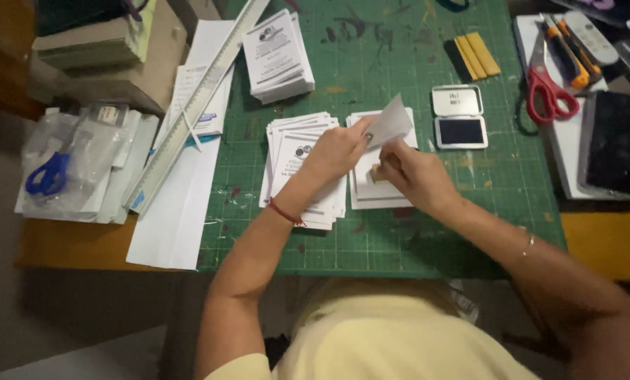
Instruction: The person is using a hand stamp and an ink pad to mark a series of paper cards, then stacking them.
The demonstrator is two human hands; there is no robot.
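A green cutting mat covers most of the wooden desk, seen from above. At the middle of the frame the left hand pinches a white card by its lower corner and lifts it off the right-hand pile of cards. The right hand is closed around a small wooden stamp, set on or just above that pile. An open ink pad lies just right of the hands.

A fanned pile of printed cards sits under the left wrist and a taller stack waits at upper centre, so plenty seems left. Which pile is finished I cannot tell. The stamp's face is hidden, and the print is too small to make out. Red scissors lie at upper right.
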